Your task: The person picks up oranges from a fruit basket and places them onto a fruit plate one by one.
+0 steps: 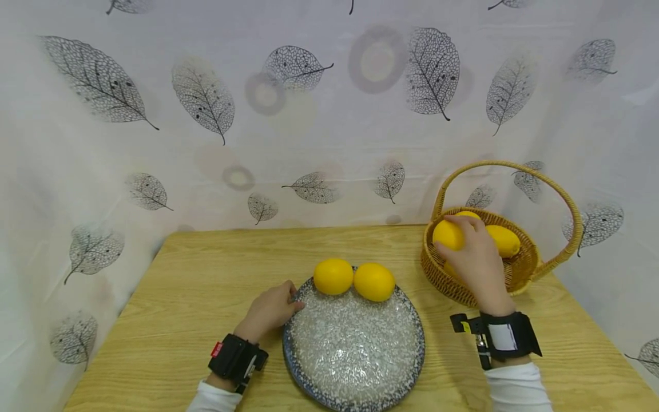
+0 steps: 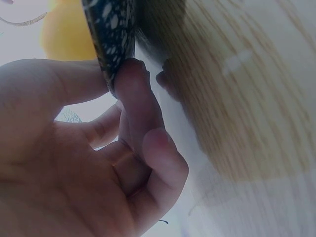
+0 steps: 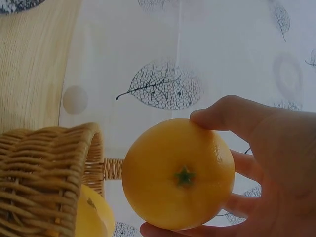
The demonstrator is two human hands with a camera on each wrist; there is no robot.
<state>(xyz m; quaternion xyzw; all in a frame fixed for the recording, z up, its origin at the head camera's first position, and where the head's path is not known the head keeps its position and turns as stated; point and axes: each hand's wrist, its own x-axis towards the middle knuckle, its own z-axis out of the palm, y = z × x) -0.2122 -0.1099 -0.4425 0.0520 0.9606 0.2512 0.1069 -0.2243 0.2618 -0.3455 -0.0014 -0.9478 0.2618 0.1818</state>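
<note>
My left hand (image 1: 273, 311) pinches the left rim of a round speckled plate (image 1: 355, 349), thumb on top and fingers under the edge in the left wrist view. Two yellow-orange fruits, an orange (image 1: 333, 276) and another orange (image 1: 374, 282), sit side by side at the plate's far edge. Over the wicker basket (image 1: 448, 280), my right hand (image 1: 476, 260) grips an orange (image 3: 177, 173) between thumb and fingers. In the right wrist view this orange shows a green star-shaped stem mark and stands above the basket's rim.
More yellow fruit (image 1: 503, 240) lies inside the basket, partly hidden by my right hand. The basket's tall arched handle (image 1: 566, 200) rises over it. A leaf-patterned sheet (image 1: 309, 131) hangs behind the wooden table (image 1: 206, 269).
</note>
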